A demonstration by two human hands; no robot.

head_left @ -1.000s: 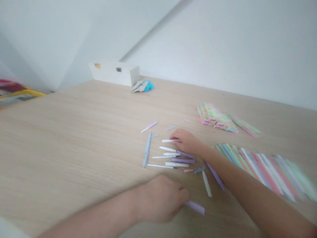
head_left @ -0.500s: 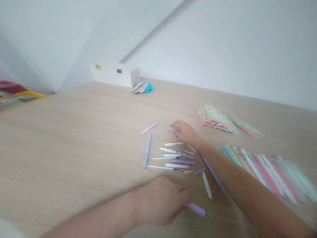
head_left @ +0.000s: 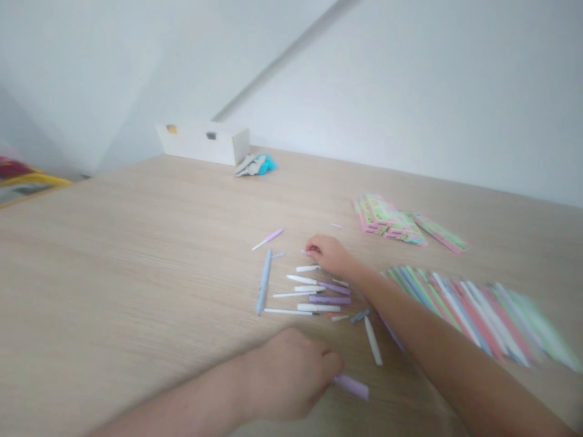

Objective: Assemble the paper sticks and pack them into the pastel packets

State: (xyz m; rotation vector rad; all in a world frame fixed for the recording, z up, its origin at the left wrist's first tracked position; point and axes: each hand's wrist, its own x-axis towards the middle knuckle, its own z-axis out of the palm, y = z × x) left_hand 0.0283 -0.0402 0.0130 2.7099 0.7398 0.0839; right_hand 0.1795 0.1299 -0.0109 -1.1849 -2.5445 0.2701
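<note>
My left hand (head_left: 291, 370) is closed around a purple pen barrel (head_left: 351, 386), one end of which sticks out past the fingers. Farther out, my right hand (head_left: 333, 255) pinches a slim pen part whose light purple tip (head_left: 304, 251) shows; the fingers hide the remainder. Just nearer than this hand lies a group of loose pen parts: white barrels (head_left: 319, 308), purple pieces (head_left: 330, 300) and thin white refills (head_left: 288, 311). A light blue barrel (head_left: 264, 282) lies left of the group, a purple-and-white piece (head_left: 268, 238) beyond it. A white tapered piece (head_left: 373, 341) rests right of my left hand.
To the right, a row of coloured pens (head_left: 473, 309) lies partly behind my right forearm. Pink-and-green printed packets (head_left: 387, 217) are stacked farther back. At the back left stand a white box (head_left: 198, 145) and a crumpled grey-and-blue piece (head_left: 255, 165) by the wall.
My right hand has come slightly nearer, toward the loose parts, with its fingers pinched. The left hand keeps hold of the purple barrel. The whole view has shifted a little.
</note>
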